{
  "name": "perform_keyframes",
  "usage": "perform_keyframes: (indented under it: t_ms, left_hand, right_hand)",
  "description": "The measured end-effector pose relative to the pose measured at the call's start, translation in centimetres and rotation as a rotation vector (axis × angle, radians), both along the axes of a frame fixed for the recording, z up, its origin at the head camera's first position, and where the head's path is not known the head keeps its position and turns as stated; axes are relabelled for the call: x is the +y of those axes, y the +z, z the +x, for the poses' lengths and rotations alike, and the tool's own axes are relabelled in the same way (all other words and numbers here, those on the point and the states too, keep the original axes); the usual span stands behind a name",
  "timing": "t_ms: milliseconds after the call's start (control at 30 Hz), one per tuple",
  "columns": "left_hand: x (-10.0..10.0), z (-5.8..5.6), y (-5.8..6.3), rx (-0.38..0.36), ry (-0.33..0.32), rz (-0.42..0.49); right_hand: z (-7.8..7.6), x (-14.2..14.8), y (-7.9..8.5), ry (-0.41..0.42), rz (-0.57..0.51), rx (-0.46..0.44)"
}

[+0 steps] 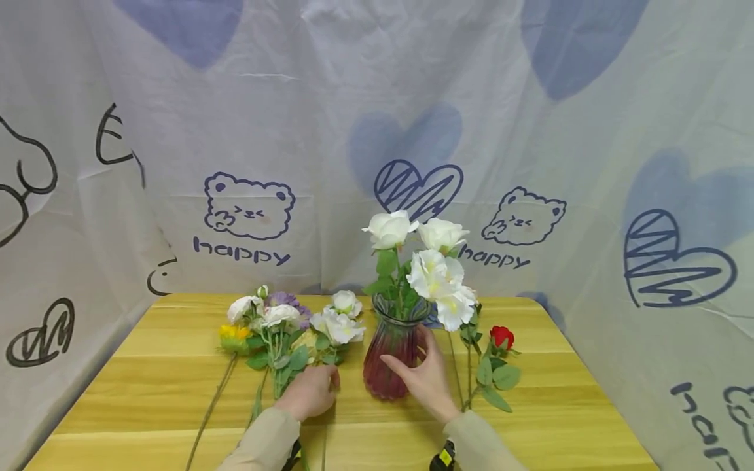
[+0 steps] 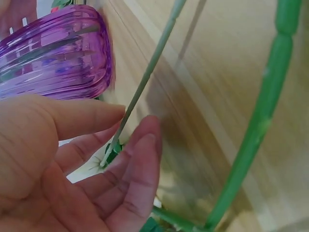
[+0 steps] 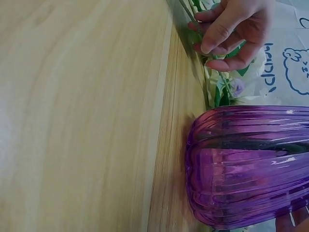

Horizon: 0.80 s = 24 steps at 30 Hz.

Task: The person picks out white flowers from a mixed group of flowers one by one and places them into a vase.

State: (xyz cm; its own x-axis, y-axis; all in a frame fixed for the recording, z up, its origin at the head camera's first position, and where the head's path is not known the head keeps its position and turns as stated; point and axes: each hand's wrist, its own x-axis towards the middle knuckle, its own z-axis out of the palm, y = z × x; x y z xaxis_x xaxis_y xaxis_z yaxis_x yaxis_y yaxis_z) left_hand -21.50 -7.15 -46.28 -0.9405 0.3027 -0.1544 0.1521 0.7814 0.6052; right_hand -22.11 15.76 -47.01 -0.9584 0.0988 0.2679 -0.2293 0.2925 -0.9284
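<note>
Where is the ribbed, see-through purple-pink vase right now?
In the head view, the vase sits on the wooden table, just right of its middle, between the left hand and right hand, which holds it.

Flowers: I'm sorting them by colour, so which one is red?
The rose lying farthest right on the table; it alone is red, while the flowers in the vase are white.

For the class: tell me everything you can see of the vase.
The vase is see-through and looks like ribbed glass or plastic, pinkish-purple in the body, clearer towards a narrow neck and flared rim. It seems to stand on the wooden table, roughly upright; any slight tilt is hard to judge. White flowers rise from it and dark stems show through its wall. The right hand holds it, thumb in front.
</note>
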Motion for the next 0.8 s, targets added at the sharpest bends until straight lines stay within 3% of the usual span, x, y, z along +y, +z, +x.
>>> perform_keyframes:
  t_ms: [433, 600, 800]
  left_hand:
    - [-1.0, 0.1, 0.6, -0.069, 0.030, 0.224]
    - [-1.1, 0.2, 0.5, -0.123, 0.081, 0.356]
    - [-0.9, 0.2, -0.2, -0.254, 0.118, 0.503]
  right_hand:
    - [-0.2, -0.2, 0.1, -0.005, -0.017, 0.023]
    - [-0.2, -0.1, 0.0, -0.004, -0.013, 0.015]
    - [0.0, 0.0, 0.0, 0.003, -0.014, 0.001]
